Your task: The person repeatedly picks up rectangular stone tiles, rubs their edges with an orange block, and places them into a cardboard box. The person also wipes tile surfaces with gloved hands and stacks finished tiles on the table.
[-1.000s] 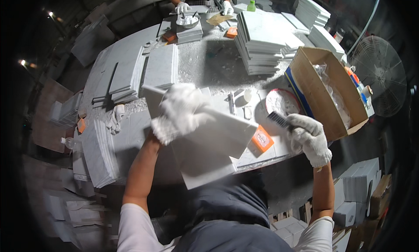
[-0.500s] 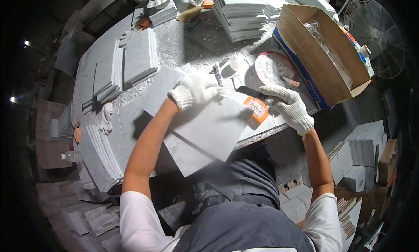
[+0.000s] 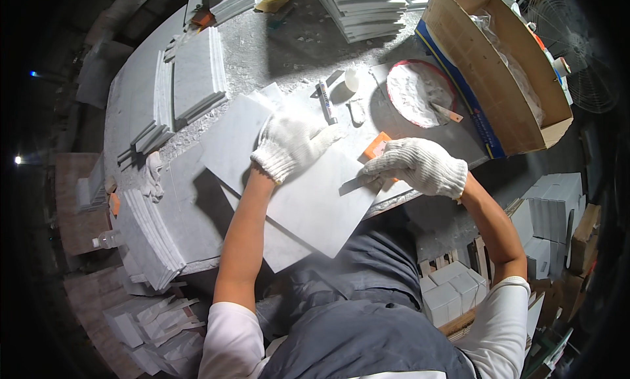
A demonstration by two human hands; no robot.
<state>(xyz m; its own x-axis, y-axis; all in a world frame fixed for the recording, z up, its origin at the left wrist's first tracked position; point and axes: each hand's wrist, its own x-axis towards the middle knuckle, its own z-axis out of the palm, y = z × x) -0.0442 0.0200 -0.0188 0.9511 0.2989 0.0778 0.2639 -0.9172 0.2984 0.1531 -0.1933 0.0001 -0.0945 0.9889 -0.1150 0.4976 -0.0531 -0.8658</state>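
A white-grey marble tile (image 3: 321, 205) lies askew over another tile (image 3: 279, 244), both jutting past the table's near edge. My left hand (image 3: 289, 146), in a white knitted glove, rests flat on the upper tile with its thumb out to the right. In my gloved right hand (image 3: 423, 166) is a flat metal scraper (image 3: 355, 183), its blade at the upper tile's right edge. Whether the blade touches the tile I cannot tell. Partly behind that hand sits an orange block (image 3: 376, 145) with a pale label.
Beyond the tiles lie a marker (image 3: 327, 102), a small white bottle (image 3: 355, 79) and a red-rimmed bowl (image 3: 394, 93) of white paste. A cardboard box (image 3: 499, 70) stands at the right. Tile stacks (image 3: 200, 74) line the left; a taller stack (image 3: 359, 15) stands at the back.
My right hand has brought the scraper nearer and to the left, from beside the bowl to the upper tile's edge. The upper tile has shifted slightly left. My left hand stays on it.
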